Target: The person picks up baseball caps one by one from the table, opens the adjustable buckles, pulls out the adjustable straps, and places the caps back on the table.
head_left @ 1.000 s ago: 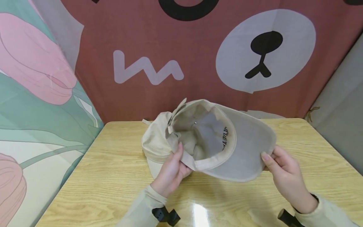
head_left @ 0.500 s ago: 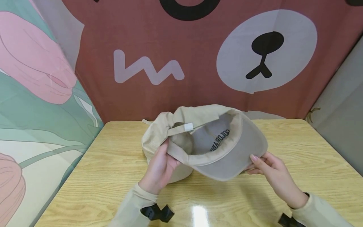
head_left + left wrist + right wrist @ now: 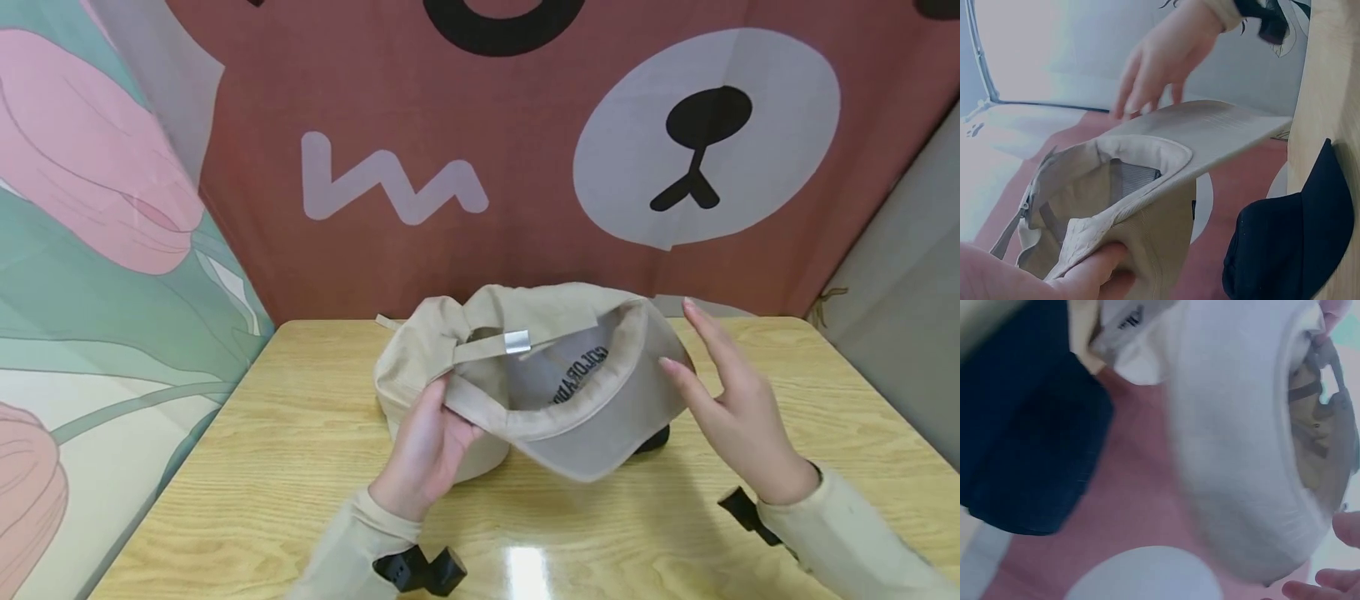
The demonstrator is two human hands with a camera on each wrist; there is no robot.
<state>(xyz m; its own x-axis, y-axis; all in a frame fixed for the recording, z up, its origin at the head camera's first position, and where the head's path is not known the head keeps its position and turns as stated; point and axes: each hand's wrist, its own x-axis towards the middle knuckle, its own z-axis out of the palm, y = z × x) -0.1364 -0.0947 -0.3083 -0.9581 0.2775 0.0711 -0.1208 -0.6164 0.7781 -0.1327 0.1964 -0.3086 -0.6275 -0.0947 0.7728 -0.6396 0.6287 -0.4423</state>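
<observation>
My left hand (image 3: 423, 450) grips the edge of a beige baseball cap (image 3: 551, 304), thumb on the inside of the band. The cap is tilted, its hollow toward me, and dark reversed lettering shows inside. A back strap with a metal buckle (image 3: 517, 342) crosses the opening. My right hand (image 3: 750, 417) is spread beside the brim (image 3: 1204, 128), fingers straight; whether the thumb touches it I cannot tell. Behind, a second beige cap (image 3: 408, 367) rests on the table, partly covered. A dark navy cap (image 3: 1285, 237) is mostly hidden behind the held one in the head view.
The wooden table (image 3: 262, 467) runs back to a reddish-brown cloth (image 3: 525, 108) with a bear print. A flower-patterned cloth (image 3: 97, 208) hangs on the left, a grey one (image 3: 900, 275) on the right. Each wrist wears a small black camera.
The held cap has turned and shifted left, bringing its strap and buckle to the front. My right hand has let go of the brim, spread its fingers and risen a little.
</observation>
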